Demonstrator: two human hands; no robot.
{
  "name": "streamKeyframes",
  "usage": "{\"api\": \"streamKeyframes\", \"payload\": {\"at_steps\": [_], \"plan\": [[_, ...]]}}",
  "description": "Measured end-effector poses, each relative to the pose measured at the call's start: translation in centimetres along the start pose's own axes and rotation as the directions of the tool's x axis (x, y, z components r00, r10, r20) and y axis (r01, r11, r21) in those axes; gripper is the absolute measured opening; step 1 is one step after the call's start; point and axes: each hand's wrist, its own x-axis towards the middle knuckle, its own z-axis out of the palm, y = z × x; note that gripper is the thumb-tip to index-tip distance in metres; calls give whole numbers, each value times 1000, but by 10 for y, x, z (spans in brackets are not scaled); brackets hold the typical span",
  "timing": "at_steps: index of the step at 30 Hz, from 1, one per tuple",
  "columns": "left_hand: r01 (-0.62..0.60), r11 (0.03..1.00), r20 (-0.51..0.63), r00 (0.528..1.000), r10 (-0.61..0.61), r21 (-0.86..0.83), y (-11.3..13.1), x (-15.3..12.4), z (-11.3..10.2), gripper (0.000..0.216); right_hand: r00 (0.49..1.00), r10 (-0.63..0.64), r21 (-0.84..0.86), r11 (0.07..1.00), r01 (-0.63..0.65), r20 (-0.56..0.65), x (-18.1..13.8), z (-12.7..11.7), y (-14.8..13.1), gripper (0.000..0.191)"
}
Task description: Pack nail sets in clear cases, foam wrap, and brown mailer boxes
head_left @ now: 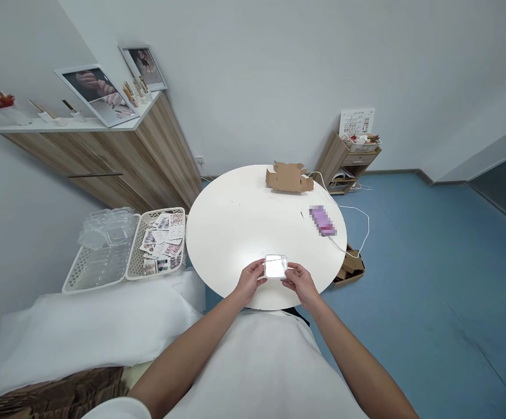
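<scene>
Both hands, left [250,280] and right [300,281], pinch the ends of a small clear plastic case [275,266] just above the round table's [235,233] near edge. Held only by fingertips, the slick case could slip and drop. A flattened cardboard box [289,177] lies at the far edge.

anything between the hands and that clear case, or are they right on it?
Nothing visible stands between them. The left hand and right hand grip the clear plastic case by its two ends, above the near edge of the round white table.
</scene>
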Motion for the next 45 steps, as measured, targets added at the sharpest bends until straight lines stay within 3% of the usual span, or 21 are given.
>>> {"api": "streamKeyframes", "payload": {"at_steps": [3, 8, 18, 27, 33, 37, 40, 45], "plan": [[10, 986, -5, 1000, -10, 168, 2, -1, 5, 50, 1000, -20, 1, 1000, 20, -15, 4, -8, -3, 36], [-17, 936, 50, 999, -1, 353, 3, -1, 17, 43, 1000, -26, -27, 999, 25, -4, 8, -23, -10, 35], [-33, 947, -54, 997, 53, 319, -7, 13, 41, 33, 997, 34, -153, 988, -23, 66, 30, -50, -29, 36], [-29, 947, -179, 980, 91, 320, -22, 25, 59, 30, 993, 25, -213, 977, 0, 114, 55, -66, -27, 37], [-74, 919, -302, 932, 202, 387, -27, 27, 67, 39, 996, -36, -267, 962, 56, 78, 60, -63, -21, 37], [-119, 913, -319, 913, 255, 389, -27, 24, 68, 37, 993, -46, -285, 956, 77, 113, 64, -55, -14, 37], [-104, 922, -363, 898, 248, 374, -25, 20, 61, 39, 989, -33, -298, 952, 76, 145, 66, -43, -11, 38], [-92, 893, -467, 826, 316, 441, -20, 16, 34, 37, 970, -6, -297, 951, 81, 244, 67, -10, -10, 40]]}}
